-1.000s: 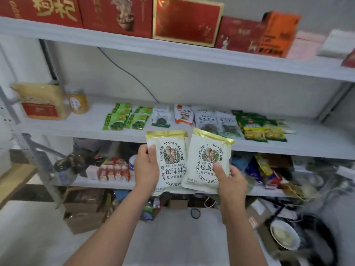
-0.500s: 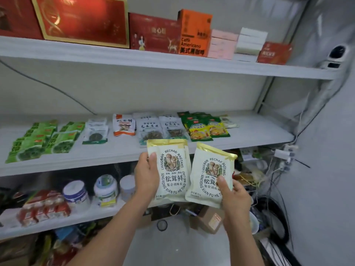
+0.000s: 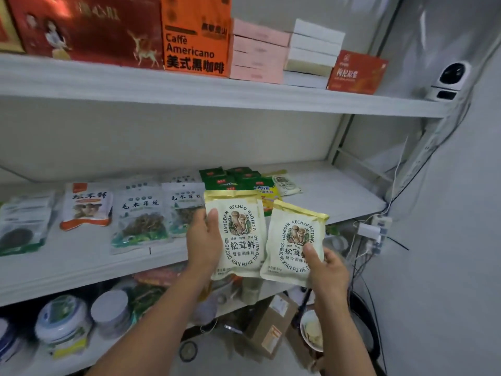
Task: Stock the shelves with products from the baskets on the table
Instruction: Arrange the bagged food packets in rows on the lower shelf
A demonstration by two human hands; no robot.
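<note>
Cream-and-gold left pouch (image 3: 244,240) gripped by fingers of the left hand (image 3: 203,245), matching right pouch (image 3: 292,234) pinched by the right hand (image 3: 329,270), 2 held lower centre of frame, before the packet-lined middle shelf (image 3: 339,191).

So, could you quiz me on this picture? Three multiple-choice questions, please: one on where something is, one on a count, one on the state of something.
1. Where does the orange coffee box stand?
A. on the top shelf
B. on the floor
C. in a basket

2. How many cream pouches does the person hold?
A. one
B. two
C. four

3. How are those pouches right now?
A. lying flat on a shelf
B. held up, one in each hand
C. torn open

Answers:
1 A: it stands up there between the red box and the pink boxes.
2 B: only the left pouch and the right pouch are held.
3 B: the left hand grips one and the right hand grips the other.
</note>
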